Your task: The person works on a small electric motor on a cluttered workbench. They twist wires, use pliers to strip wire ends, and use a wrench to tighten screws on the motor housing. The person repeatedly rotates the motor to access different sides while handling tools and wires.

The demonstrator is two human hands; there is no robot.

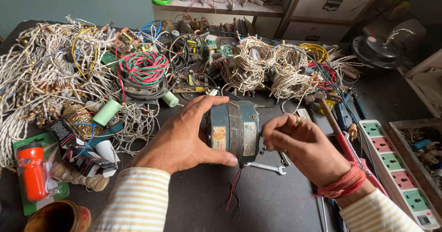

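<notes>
Motor [235,130] partly hidden behind left hand [182,137] and right hand [299,144].

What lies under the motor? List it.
Below the motor, a spanner lies on the table and red and black wires hang out. Anything directly beneath is hidden by the motor and left hand.

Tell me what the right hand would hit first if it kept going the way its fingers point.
The right hand points left at the motor, fingertips at or almost on its right end. Going straight on, it would meet that end at once; contact can't be confirmed from this view.
</notes>
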